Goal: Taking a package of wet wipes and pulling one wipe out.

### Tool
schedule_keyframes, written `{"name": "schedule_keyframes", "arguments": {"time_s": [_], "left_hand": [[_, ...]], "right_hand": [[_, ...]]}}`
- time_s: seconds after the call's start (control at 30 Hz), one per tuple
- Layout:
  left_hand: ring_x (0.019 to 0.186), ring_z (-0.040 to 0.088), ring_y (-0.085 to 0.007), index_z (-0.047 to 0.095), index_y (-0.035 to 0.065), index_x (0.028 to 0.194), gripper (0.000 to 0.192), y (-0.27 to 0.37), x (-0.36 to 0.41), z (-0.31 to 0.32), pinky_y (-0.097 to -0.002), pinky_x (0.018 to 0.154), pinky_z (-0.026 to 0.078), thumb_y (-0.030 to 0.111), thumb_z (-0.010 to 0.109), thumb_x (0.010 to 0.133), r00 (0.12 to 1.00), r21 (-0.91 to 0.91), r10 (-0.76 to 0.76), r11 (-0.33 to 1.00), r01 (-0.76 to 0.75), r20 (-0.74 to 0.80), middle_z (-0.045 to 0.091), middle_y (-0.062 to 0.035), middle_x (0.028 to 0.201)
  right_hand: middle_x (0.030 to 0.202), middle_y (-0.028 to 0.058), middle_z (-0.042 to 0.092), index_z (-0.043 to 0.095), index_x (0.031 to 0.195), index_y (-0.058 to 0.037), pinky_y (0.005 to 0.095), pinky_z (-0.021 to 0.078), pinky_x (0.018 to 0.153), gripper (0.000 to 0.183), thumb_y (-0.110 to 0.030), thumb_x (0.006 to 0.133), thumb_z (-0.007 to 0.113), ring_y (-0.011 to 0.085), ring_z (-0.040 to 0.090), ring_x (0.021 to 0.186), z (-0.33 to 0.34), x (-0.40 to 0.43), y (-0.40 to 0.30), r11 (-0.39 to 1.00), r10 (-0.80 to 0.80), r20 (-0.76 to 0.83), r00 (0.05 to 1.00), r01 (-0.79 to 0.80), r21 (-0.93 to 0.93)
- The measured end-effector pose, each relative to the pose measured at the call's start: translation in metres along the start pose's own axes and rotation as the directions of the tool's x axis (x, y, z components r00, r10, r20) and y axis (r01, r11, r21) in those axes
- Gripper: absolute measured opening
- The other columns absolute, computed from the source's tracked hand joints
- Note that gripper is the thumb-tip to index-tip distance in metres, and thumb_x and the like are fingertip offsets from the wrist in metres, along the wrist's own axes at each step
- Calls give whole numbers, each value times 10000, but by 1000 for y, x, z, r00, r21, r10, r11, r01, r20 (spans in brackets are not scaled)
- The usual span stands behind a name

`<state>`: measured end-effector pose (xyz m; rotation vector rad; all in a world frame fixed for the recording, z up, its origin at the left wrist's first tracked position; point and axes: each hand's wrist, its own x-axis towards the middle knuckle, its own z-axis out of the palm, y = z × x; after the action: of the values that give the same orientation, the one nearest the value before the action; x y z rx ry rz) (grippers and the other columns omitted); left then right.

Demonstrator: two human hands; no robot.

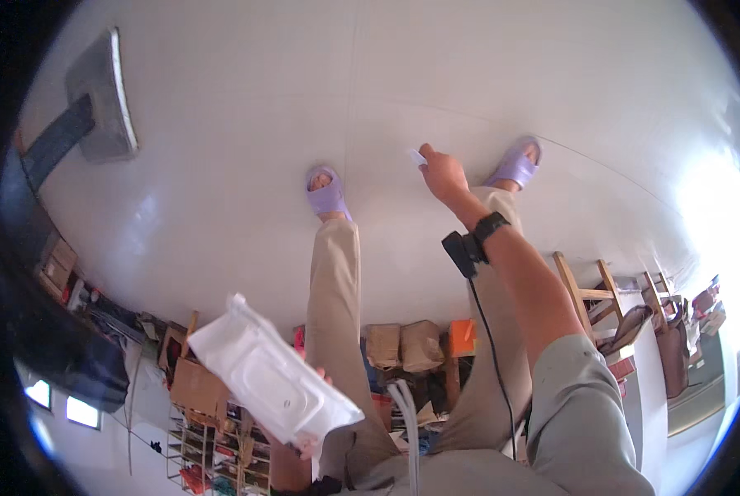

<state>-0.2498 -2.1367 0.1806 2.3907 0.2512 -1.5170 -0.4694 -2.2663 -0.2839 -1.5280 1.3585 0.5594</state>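
My left hand is shut on a white plastic wipes pack, held tilted at the lower left. A raised flip lid, closed, faces up on the pack, which hides most of that hand. My right hand reaches forward over the pale floor, its fingers pinching a small white piece, perhaps a wipe or tissue. On the right wrist is a black strap with a black device, from which a dark cable runs back towards my body.
My feet in purple slippers stand apart on the smooth floor. A grey flat-headed object is at the upper left. Behind me are cardboard boxes, an orange box, a loaded rack and wooden-legged furniture.
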Motion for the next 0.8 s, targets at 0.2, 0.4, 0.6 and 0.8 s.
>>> {"name": "schedule_keyframes", "arguments": {"time_s": [0.2,0.4,0.6,0.8], "left_hand": [[1200,525,-305,47,35,1498,847,35,-105,11,-359,961,431,187,617,889,973,387,125,901,-193,195,472,-214,1352],[1100,569,-401,350,73,1422,664,152,-257,200,-532,946,480,526,439,945,671,-558,278,793,244,688,493,-196,1327],[1149,560,-236,331,130,1433,706,179,-467,267,-401,951,489,642,199,966,493,-396,387,914,-92,779,505,-95,1325],[1106,586,-237,334,106,1427,722,182,-582,368,-398,882,528,646,212,963,367,-241,297,952,-190,882,527,-104,1291]], "right_hand": [[868,42,628,437,1332,-177,318,505,596,462,-138,889,558,145,593,666,-212,-192,8,515,110,73,991,-119,849],[866,-35,506,496,1327,-137,235,452,644,551,-545,958,458,77,458,732,-413,-460,26,-132,-113,44,993,-59,990],[877,-21,474,406,1412,-78,221,388,632,632,-550,995,347,79,394,737,-530,-695,46,-588,-290,-304,907,82,805],[909,-6,534,472,1318,-58,233,448,656,405,-290,990,523,59,505,778,-569,-818,121,-639,-38,-443,896,319,700]]}}
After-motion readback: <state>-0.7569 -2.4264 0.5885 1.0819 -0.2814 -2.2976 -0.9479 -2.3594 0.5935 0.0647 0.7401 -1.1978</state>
